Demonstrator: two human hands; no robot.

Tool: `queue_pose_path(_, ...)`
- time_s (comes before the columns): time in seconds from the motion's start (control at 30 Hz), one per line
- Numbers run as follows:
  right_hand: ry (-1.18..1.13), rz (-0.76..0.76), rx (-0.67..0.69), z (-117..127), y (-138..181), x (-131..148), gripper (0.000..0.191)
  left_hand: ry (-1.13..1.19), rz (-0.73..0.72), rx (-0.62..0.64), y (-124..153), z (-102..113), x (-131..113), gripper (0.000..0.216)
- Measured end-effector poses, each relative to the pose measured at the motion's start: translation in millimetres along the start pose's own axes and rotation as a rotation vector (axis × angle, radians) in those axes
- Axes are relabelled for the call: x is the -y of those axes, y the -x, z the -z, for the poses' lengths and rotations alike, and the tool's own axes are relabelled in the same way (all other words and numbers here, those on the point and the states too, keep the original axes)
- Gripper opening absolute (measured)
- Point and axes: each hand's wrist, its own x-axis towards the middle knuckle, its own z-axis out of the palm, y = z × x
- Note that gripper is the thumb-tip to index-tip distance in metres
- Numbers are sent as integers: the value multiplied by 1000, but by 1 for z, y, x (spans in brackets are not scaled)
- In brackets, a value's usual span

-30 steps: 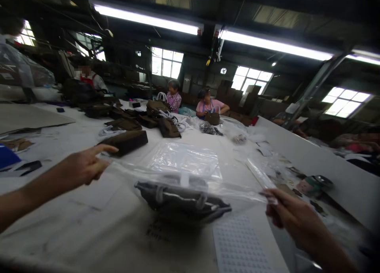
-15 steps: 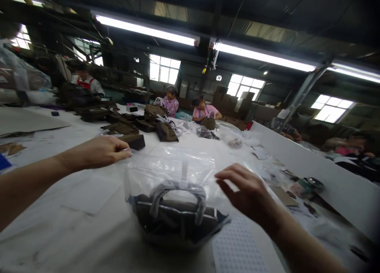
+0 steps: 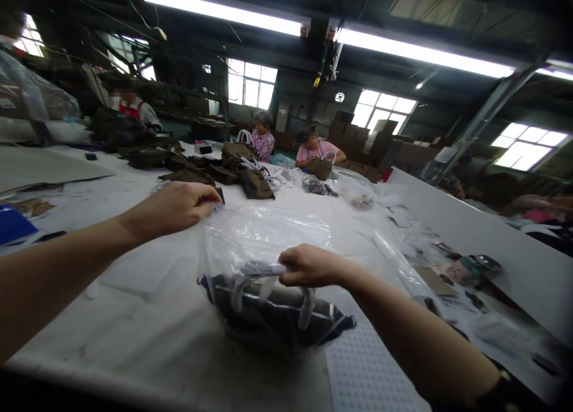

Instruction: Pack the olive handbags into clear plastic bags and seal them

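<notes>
A dark handbag stands on the white table inside a clear plastic bag. Its two handles are wrapped in pale film and stick up. My left hand pinches the upper left edge of the plastic bag and holds it raised. My right hand is closed round the top of the handbag's handle, with the fingertips partly hidden. The plastic spreads out loosely behind the handbag, its mouth towards the far side of the table.
Brown bags lie heaped farther back. A sheet with a dotted pattern is at the front right. Beyond it are a jar with a metal lid and a white partition. Several people sit around the far side; a blue item lies left.
My right hand has moved left from the plastic's right side and closed on the handbag's handle. My left hand, still pinching the plastic, has shifted up and right.
</notes>
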Motion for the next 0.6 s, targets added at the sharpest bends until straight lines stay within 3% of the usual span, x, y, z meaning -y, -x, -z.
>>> queue_pose_path(0.1,-259,13,202,8,-9,-18,28,33,73,91,-6,8,4,24)
queue_pose_path(0.17,-329,-63,203,11,-13,-27,36,82,125,215,-9,16,11,29)
queue_pose_path(0.3,-201,-157,125,26,0,-36,49,157,234,375,-14,25,24,30)
queue_pose_path(0.43,21,-332,72,68,57,-51,45,149,266,403,-23,31,36,27)
queue_pose_path(0.5,35,-420,-74,84,100,-65,34,160,276,402,-27,37,49,33)
queue_pose_path(0.53,-10,-443,-241,85,122,-74,28,189,290,370,-26,40,59,38)
queue_pose_path(0.57,-87,-457,-472,79,143,-85,28,236,309,299,-22,42,71,47)
queue_pose_path(0.6,-202,-476,-793,66,161,-97,33,304,328,187,-16,42,85,55)
